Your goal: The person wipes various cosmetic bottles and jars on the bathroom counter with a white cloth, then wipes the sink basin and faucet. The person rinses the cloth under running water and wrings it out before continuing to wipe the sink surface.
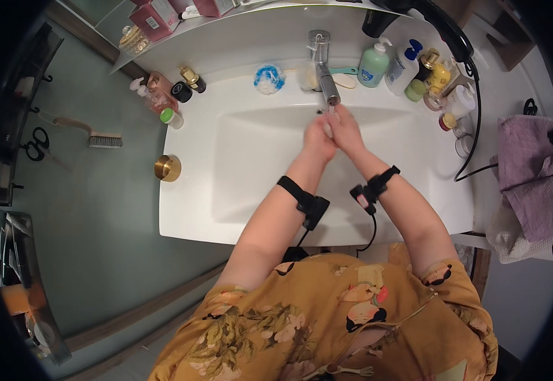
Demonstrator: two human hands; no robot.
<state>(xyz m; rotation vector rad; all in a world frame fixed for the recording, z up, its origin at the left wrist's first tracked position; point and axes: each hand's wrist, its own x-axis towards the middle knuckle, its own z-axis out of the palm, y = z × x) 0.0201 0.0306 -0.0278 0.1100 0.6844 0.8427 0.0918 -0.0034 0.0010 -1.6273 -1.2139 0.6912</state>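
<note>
My left hand point(321, 138) and my right hand point(344, 125) are pressed together over the white sink basin point(257, 162). They are just below the spout of the chrome faucet point(329, 85), and a thin stream of water point(331, 110) runs onto them. Something pale shows between the palms; I cannot tell whether it is soap, lather or water. The fingers are partly hidden and slightly blurred. On each forearm a black strap holds a small cabled device, the left device point(312, 209) and the right device point(364, 195).
Behind the basin lie a blue-and-white scrubber point(269, 79) and an oval soap bar point(344, 81). A green pump bottle point(373, 64) and several other bottles crowd the right rim. A hair dryer point(448, 33) hangs above them. A brass cup point(167, 168) stands on the left edge.
</note>
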